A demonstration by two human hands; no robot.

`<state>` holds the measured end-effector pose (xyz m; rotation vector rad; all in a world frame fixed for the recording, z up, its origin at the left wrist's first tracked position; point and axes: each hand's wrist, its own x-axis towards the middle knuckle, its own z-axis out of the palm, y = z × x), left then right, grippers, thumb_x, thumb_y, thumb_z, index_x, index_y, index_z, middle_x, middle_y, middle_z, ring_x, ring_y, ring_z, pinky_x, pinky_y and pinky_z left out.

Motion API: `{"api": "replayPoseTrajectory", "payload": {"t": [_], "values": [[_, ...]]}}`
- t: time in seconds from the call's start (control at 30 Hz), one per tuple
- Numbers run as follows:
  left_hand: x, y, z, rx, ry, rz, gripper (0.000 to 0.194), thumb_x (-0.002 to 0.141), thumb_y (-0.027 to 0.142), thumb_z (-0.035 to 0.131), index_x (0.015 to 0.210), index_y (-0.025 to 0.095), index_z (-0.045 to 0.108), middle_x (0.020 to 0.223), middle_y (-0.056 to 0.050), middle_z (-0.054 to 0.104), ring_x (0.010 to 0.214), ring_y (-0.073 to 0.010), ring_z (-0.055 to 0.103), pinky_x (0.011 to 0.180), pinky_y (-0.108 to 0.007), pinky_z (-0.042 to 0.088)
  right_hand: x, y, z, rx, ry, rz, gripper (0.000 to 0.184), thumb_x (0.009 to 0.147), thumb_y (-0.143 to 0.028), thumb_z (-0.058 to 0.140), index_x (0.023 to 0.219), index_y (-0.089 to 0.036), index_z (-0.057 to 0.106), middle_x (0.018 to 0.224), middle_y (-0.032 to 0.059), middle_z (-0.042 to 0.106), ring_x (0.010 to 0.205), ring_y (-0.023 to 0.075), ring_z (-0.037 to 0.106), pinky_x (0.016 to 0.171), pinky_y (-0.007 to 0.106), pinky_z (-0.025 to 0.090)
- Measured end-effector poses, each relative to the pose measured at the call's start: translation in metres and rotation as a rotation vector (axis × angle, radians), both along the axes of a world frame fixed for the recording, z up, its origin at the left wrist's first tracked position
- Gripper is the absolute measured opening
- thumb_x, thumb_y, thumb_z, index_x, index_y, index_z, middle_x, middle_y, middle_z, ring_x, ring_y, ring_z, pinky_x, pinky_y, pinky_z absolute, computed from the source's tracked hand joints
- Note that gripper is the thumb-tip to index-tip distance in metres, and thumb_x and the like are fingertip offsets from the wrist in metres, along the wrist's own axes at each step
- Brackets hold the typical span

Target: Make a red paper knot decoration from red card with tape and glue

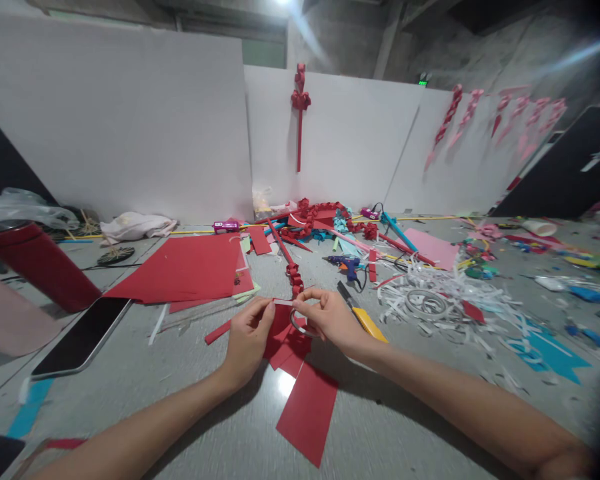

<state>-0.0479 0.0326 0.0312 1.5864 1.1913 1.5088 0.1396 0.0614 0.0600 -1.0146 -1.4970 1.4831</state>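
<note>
My left hand (249, 341) pinches the left end of a small piece of red paper (279, 319). Along its top edge runs a white strip of double-sided tape (283, 303). At the strip's right end, my right hand (330, 321) is closed, with a thin roll of tape (300, 327) hanging from its fingers. Below my hands lie more red paper pieces, among them a loose rectangle (309, 412) nearest me. A twisted red paper chain (294, 280) reaches from just behind my hands towards the wall.
A yellow box cutter (369, 325) lies right of my right hand, a blue glue gun (347, 267) beyond it. White paper strips surround another tape roll (426, 303). Large red sheets (185, 270), a phone (83, 337) and a red cylinder (43, 263) are at left.
</note>
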Motion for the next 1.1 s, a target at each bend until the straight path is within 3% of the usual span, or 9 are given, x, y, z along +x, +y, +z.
{"api": "replayPoseTrajectory", "payload": {"t": [0.43,0.57,0.8,1.1], "values": [[0.002,-0.006,0.004,0.009,0.017,-0.023,0.033,0.103,0.041,0.05,0.09,0.019,0.071,0.082,-0.002,0.068,0.078,-0.0175,0.06,0.074,-0.028,0.046,-0.005,-0.005,0.001,-0.054,-0.005,-0.057,0.043,0.081,-0.06,0.075,0.092,-0.019,0.063,0.048,-0.0087,0.052,0.036,0.0068,0.038,0.04,0.02,0.033],[0.003,-0.005,0.004,0.044,0.039,-0.005,0.024,0.099,0.04,0.06,0.098,0.02,0.074,0.095,-0.004,0.073,0.088,-0.019,0.066,0.081,-0.029,0.049,-0.006,-0.006,-0.001,-0.051,-0.025,-0.056,0.044,0.081,-0.06,0.075,0.091,-0.019,0.063,0.047,-0.0075,0.053,0.035,0.0068,0.038,0.039,0.019,0.031],[0.002,-0.001,-0.001,0.039,0.091,0.068,0.026,0.098,0.042,0.061,0.092,0.02,0.074,0.088,-0.004,0.073,0.082,-0.019,0.066,0.077,-0.03,0.049,-0.006,-0.008,0.0,0.001,-0.05,-0.033,0.043,0.084,-0.06,0.072,0.091,-0.019,0.062,0.047,-0.0073,0.053,0.033,0.0064,0.035,0.037,0.02,0.025],[-0.001,0.006,-0.007,-0.086,-0.056,0.094,0.033,0.099,0.05,0.056,0.091,0.019,0.063,0.08,-0.001,0.067,0.07,-0.0155,0.062,0.063,-0.025,0.049,-0.002,-0.005,-0.003,0.126,-0.093,-0.018,0.045,0.093,-0.057,0.063,0.12,-0.021,0.06,0.043,-0.0108,0.046,0.035,0.0093,0.036,0.038,0.021,0.025]]}}
